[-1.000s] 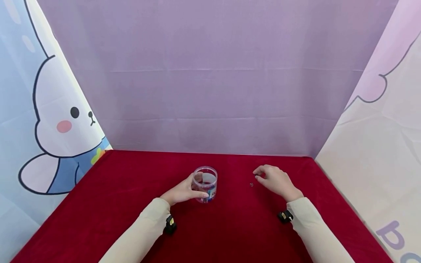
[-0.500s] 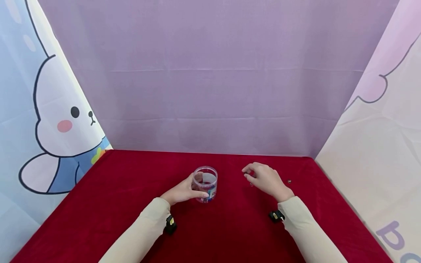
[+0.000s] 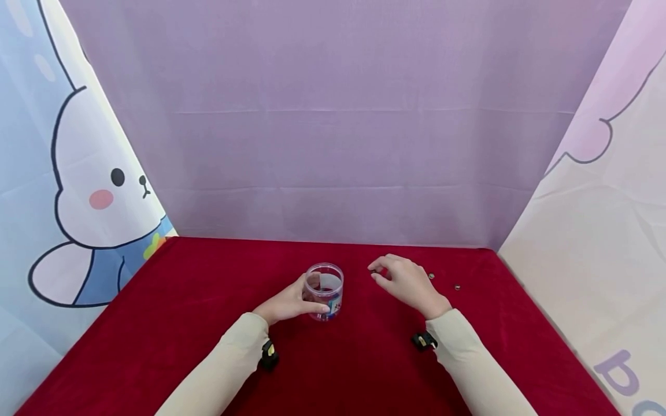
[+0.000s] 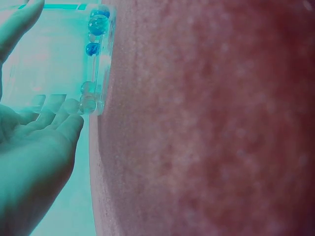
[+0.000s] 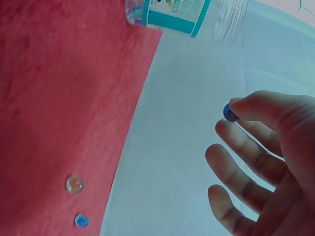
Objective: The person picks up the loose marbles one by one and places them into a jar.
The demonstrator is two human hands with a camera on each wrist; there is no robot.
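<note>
A clear plastic jar (image 3: 325, 283) without a lid stands upright on the red cloth, and my left hand (image 3: 291, 301) grips it round the side. Several glass marbles (image 4: 98, 24), blue and clear, lie at its bottom in the left wrist view. To the right of the jar, my right hand (image 3: 408, 282) is raised over the cloth. Its thumb and fingertips pinch a dark blue marble (image 5: 230, 113). Behind that hand, two marbles rest on the cloth: a clear one with orange inside (image 5: 75, 184) and a blue one (image 5: 81, 221).
Red cloth (image 3: 208, 277) covers the table. A lilac curtain (image 3: 333, 127) hangs along its back edge. On the left is a panel printed with a white rabbit (image 3: 93, 173), and on the right a pale panel (image 3: 614, 242).
My right hand has moved left toward the jar with the marble, uncovering the two marbles on the cloth. My left hand and the jar have stayed in place.
</note>
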